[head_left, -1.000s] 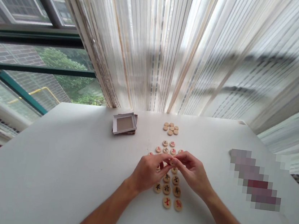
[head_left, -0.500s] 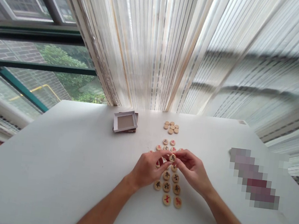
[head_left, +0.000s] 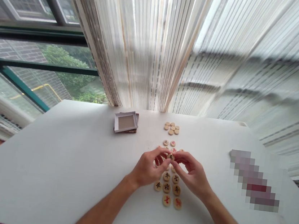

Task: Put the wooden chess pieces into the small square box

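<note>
Between the fingertips of both hands is a round wooden xiangqi piece (head_left: pixel 170 157) with a black character facing up. My left hand (head_left: pixel 150 166) pinches it from the left, and my right hand (head_left: pixel 190 169) has thumb and fingers at its right edge. Under and around the hands, several more pieces lie face up in rough rows, partly covered by my fingers. Nearest me are two red-marked pieces, one being the red piece (head_left: pixel 166 200). Behind these sits a black-marked piece (head_left: pixel 166 187) among other black ones. Two pieces, including a red-marked one (head_left: pixel 173 143), show beyond my hands.
Several pale, blank-looking pieces (head_left: pixel 172 128) lie grouped farther back on the white table (head_left: pixel 77 165). A shallow open box (head_left: pixel 125 122) rests on a dark one, back left. A pixelated object (head_left: pixel 255 181) is at the right. Striped curtains (head_left: pixel 156 54) hang behind the table.
The held piece has shifted slightly left and turned between my fingers, its character now at another angle. My right fingers have moved slightly left. The laid-out pieces look the same.
</note>
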The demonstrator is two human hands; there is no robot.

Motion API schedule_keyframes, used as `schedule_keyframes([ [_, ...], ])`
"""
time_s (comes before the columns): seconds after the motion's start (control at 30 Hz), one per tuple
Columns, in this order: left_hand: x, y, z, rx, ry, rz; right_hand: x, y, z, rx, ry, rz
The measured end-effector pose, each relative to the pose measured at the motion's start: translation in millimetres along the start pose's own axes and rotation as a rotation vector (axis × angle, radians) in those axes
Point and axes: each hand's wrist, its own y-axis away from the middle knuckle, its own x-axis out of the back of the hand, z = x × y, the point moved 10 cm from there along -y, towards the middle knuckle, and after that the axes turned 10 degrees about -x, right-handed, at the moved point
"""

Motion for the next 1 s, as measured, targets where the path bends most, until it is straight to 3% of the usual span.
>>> schedule_keyframes([
  [0.13, 0.5, 1.5, -9.4, 0.085, 0.06, 0.034, -5.5, 7.6, -14.9, 0.167, 0.208, 0.05],
  [0.27, -3.8, 2.8, -10.5, 0.104, 0.107, 0.025, -8.2, 11.6, -18.4, 0.216, 0.273, 0.075],
  [0.47, -4.8, 2.5, -10.9, 0.121, 0.112, 0.022, -3.4, 7.4, -10.1, 0.155, 0.245, 0.089],
  [0.7, -9.3, 3.6, -13.6, 0.155, 0.185, -0.001, 1.0, 0.6, 5.0, 0.02, 0.062, 0.046],
  [0.8, -3.4, 2.0, -13.9, 0.141, 0.161, 0.032, 14.5, -4.4, 14.3, -0.034, -0.067, 0.077],
  [1.0, 16.3, 0.4, -22.4, 0.158, 0.09, 0.137, 73.3, -17.4, 31.5, -0.126, -0.251, 0.326],
])
